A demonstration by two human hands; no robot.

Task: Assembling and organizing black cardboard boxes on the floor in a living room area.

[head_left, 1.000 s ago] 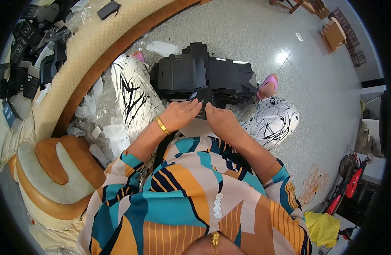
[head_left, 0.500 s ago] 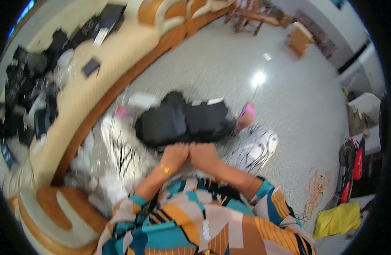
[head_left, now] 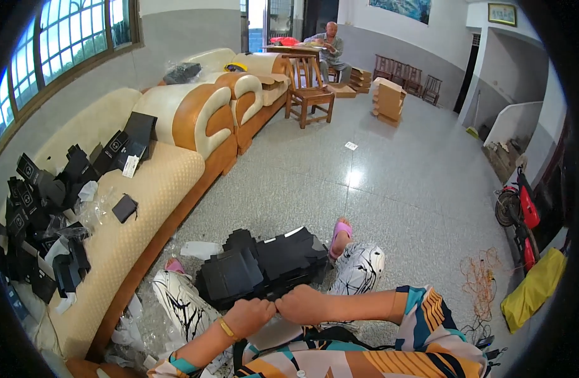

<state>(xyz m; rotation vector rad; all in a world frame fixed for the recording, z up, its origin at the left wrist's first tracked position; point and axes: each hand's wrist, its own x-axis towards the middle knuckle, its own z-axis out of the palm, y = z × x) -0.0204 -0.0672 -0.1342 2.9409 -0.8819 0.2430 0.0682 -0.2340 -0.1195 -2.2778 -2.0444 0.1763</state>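
Above my lap, my left hand (head_left: 248, 318) and my right hand (head_left: 302, 305) are both closed, their knuckles meeting. What the fingers hold, if anything, is hidden. Below them shows a pale, smooth sheet-like thing (head_left: 273, 334); I cannot tell whether it is gripped. Just beyond the hands, between my knees, lies a pile of flat black cardboard pieces (head_left: 292, 255), some overlapping. A white wrapper (head_left: 201, 249) lies on the floor by its left side.
The cream sofa (head_left: 157, 183) on the left bears many black boxes (head_left: 69, 173), clear plastic and a small dark pouch (head_left: 124, 208). Ahead stand a wooden chair (head_left: 310, 94) and a cardboard stack (head_left: 388, 101); a person sits at a far table. Orange cord (head_left: 481, 277) lies right, near a red scooter (head_left: 527, 211).
The view has tilted up, bringing the far room, windows and seated person into sight. My hands stay together and closed, now lower in the picture.
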